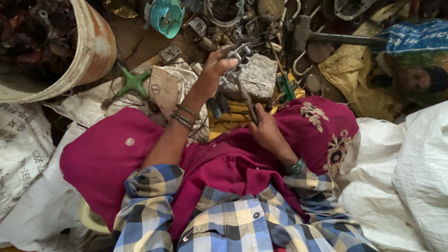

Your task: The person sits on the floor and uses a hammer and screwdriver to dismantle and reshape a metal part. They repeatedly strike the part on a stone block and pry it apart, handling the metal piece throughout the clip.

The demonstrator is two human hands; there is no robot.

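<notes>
— How far along is the work judged to be?

— Midway, it seems: a small metal part [239, 50] is held over a grey stone block [254, 74], and no separated pieces can be made out on the stone. Much scrap metal [261, 21] is left heaped beyond it.

— And the grip?

— The left hand [212, 70] is closed around the metal part, fingers wrapped on it above the block. The right hand [265, 128] is clamped on the handle of a slim metal tool [245, 98], whose tip is pointed up at the part. Whether tip and part are touching cannot be told.
</notes>
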